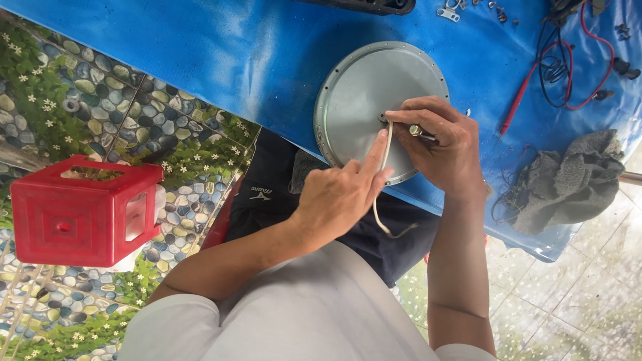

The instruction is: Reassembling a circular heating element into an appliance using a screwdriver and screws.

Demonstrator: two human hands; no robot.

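Observation:
A round grey metal disc (364,90) with small holes along its rim lies on the blue-covered table (254,53). A pale cord (384,167) runs from the disc's centre down over the table edge. My left hand (344,190) pinches this cord, index finger stretched toward the centre. My right hand (441,144) rests on the disc's right part, its fingertips at the centre fitting, and a small metal piece (416,131) shows between its fingers.
A red plastic stool (80,210) stands on the pebble-patterned floor at left. A grey rag (568,180) lies at the table's right. Red and black test leads (555,67) and small metal parts (468,8) sit at the far edge.

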